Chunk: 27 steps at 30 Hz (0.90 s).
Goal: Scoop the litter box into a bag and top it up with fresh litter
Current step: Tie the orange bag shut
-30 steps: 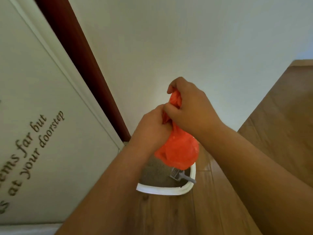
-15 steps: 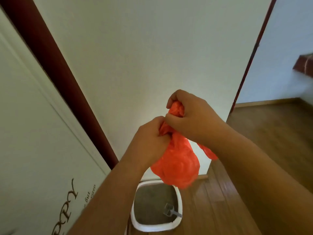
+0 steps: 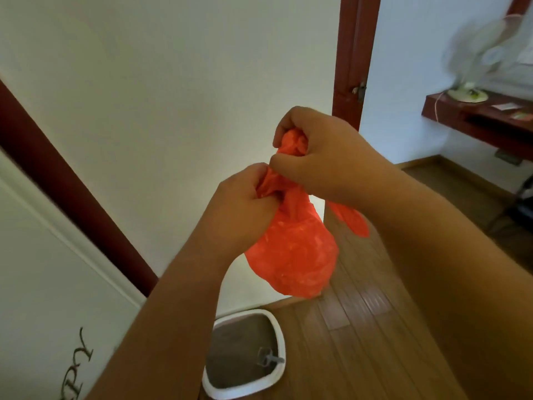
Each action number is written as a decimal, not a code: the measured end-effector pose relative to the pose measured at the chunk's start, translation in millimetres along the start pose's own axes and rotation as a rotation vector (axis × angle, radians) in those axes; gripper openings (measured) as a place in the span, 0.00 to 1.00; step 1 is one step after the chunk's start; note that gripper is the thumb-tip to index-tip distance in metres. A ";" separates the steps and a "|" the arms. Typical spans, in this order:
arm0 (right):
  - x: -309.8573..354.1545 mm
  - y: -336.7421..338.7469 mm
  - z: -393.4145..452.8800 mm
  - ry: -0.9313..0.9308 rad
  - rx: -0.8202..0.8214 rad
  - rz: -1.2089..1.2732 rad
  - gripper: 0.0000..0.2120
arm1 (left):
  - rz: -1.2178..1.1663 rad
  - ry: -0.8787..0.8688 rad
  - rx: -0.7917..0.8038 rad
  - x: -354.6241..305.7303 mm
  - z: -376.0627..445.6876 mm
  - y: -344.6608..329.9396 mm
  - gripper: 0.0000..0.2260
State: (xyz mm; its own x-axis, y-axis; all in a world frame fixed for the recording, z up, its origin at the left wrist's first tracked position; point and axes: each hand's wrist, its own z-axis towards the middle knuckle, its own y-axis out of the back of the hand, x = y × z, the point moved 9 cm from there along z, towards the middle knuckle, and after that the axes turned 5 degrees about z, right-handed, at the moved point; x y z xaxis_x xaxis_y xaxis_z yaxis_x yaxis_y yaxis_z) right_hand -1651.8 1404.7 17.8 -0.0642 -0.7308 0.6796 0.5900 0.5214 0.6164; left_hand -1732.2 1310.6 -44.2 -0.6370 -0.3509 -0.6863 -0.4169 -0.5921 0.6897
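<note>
From the head view, both hands were raised in front of a white wall [image 3: 173,111], working at the neck of an orange plastic bag [image 3: 294,255]. The left hand [image 3: 242,209] had its fingers curled tight around the gathered plastic just above the bag's bulging bottom. The right hand [image 3: 320,157] sat a little higher, touching the left, its fingers and thumb closed on the bunched top of the bag; a loose orange tail hung out below its wrist. The bag's full lower part dangled free in the air, above the wooden floor [image 3: 360,327].

Down on that floor, against the foot of the wall, lay the white-rimmed litter box [image 3: 278,327] with grey litter inside. A grey scoop [image 3: 268,360] rested in the box near its right rim. A dark red door frame [image 3: 353,59] stood at the wall's right end. Beyond it, a red shelf [image 3: 473,119] carried a blurred fan [image 3: 473,67].
</note>
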 end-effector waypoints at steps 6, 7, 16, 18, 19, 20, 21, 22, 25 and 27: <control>-33.9 25.4 -21.4 -0.062 -0.112 -0.125 0.10 | -0.060 -0.083 0.151 -9.2 13.7 -50.2 0.07; -41.1 29.6 -26.3 -0.087 -0.139 -0.143 0.10 | -0.062 -0.116 0.188 -10.4 17.3 -60.9 0.07; -90.0 56.1 -107.2 -0.467 -0.384 -0.275 0.10 | -0.138 -0.437 0.611 -38.8 10.5 -152.3 0.16; -93.4 59.4 -131.7 -0.548 -0.449 -0.295 0.11 | -0.172 -0.498 0.735 -43.7 -1.8 -171.1 0.18; -94.5 60.6 -143.6 -0.584 -0.476 -0.311 0.11 | -0.186 -0.532 0.789 -45.8 -8.7 -179.7 0.20; -94.9 61.3 -156.0 -0.618 -0.503 -0.330 0.12 | -0.198 -0.567 0.840 -48.6 -16.8 -187.2 0.22; -94.3 63.0 -168.8 -0.651 -0.533 -0.347 0.12 | -0.209 -0.596 0.889 -51.8 -25.2 -194.4 0.23; -93.1 64.5 -181.6 -0.682 -0.566 -0.358 0.12 | -0.217 -0.624 0.933 -55.2 -33.6 -201.0 0.23; -85.7 66.8 -218.6 -0.768 -0.637 -0.402 0.11 | -0.229 -0.721 1.010 -67.7 -58.2 -218.4 0.20; -81.6 68.3 -241.0 -0.819 -0.666 -0.418 0.10 | -0.232 -0.772 1.055 -77.5 -75.2 -228.5 0.18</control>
State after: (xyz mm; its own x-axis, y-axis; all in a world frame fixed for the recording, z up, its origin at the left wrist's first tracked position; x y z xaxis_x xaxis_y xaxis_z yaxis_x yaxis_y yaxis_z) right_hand -1412.3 1393.8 -91.4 -0.7193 -0.1571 0.6767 0.6938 -0.2130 0.6879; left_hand -1538.8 1418.6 -165.9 -0.5395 0.3882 -0.7472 -0.6419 0.3846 0.6633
